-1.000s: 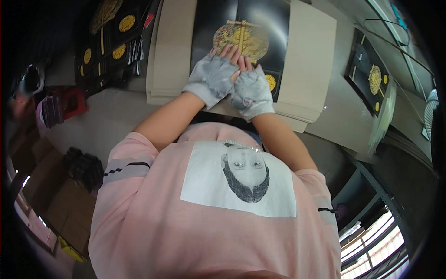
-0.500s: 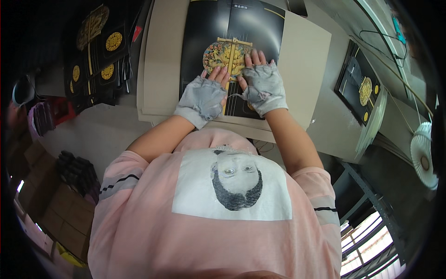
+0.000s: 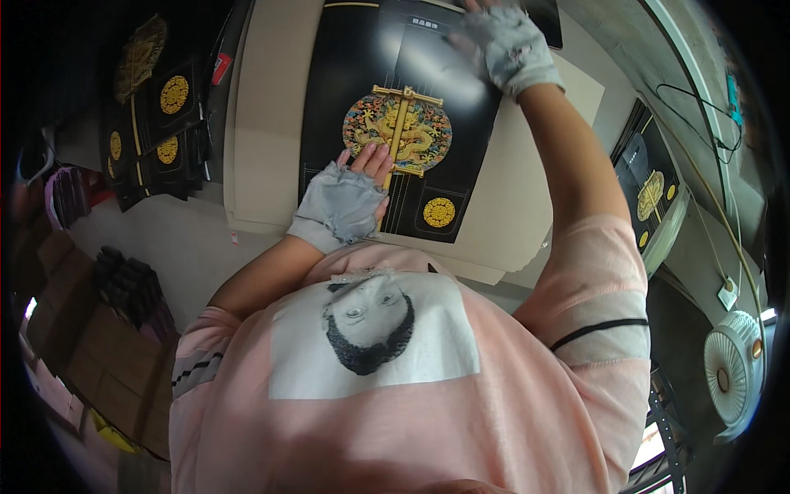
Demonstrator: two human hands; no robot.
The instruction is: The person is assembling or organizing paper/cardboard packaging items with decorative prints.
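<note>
Head view: the black sheet [image 3: 387,107] lies on beige board [image 3: 271,107], long axis running near to far, bare board along both sides. The left hand [image 3: 350,198] presses flat, fingers spread, touching the gold ornament [image 3: 397,132]; the right hand [image 3: 504,45] rests open at the sheet's far right edge.

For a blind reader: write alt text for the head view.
A person's gloved left hand presses flat on a black sheet printed with a round gold dragon emblem, while the right hand reaches to the sheet's far edge. The sheet lies on beige boards; similar black sheets lie to the left.
</note>
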